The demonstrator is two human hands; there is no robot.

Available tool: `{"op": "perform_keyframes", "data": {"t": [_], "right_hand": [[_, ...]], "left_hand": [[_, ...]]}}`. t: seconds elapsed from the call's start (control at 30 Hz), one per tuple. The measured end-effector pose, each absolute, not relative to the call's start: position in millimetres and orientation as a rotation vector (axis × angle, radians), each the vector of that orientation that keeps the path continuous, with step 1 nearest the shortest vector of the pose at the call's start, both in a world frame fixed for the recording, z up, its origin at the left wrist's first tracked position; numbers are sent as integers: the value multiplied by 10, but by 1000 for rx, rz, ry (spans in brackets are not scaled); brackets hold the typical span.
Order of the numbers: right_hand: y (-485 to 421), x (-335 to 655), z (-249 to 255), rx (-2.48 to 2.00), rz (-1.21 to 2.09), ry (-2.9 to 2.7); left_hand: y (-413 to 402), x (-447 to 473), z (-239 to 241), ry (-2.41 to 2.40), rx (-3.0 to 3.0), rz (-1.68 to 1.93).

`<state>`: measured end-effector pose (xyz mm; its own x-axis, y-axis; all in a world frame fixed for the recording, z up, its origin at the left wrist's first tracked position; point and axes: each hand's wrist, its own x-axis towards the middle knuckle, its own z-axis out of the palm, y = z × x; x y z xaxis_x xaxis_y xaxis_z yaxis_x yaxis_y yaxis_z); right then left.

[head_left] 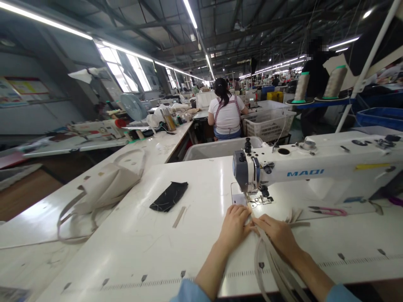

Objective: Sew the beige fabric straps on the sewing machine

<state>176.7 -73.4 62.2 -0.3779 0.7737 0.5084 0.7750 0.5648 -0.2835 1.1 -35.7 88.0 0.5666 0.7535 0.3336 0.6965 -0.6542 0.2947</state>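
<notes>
We read the white bench (198,251) from left to right. At the left, we see a beige fabric piece with long straps (108,186) lying loosely folded, with a blue-grey fan (132,105) standing beyond it. Next come a black fabric scrap (170,196), strewn with loose threads, and a short beige strip (179,217) just beside it. In the background, we note a seated co-worker (227,111) in a white top, back turned to us.

Near the sewing machine's needle, the left hand (236,220) rests with bent fingers and thumb against the beige straps (273,260); we cannot tell whether it pinches them. The straps run from the needle area down over the bench's near edge. The right hand (277,233) grips them between thumb and forefinger, close to the left thumb. Above and to the right, we find the white sewing machine (333,163), lettered in blue, two thread cones (301,87) behind it, and pink-handled thread snips (335,212) lying before its arm.
</notes>
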Motion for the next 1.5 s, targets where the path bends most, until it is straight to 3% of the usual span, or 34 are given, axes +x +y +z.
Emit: {"op": "perform_keyframes", "data": {"t": [1.5], "right_hand": [[-836, 1886, 181, -1034, -142, -2275]], "left_hand": [[-318, -28, 615, 1294, 2766, 731]]}}
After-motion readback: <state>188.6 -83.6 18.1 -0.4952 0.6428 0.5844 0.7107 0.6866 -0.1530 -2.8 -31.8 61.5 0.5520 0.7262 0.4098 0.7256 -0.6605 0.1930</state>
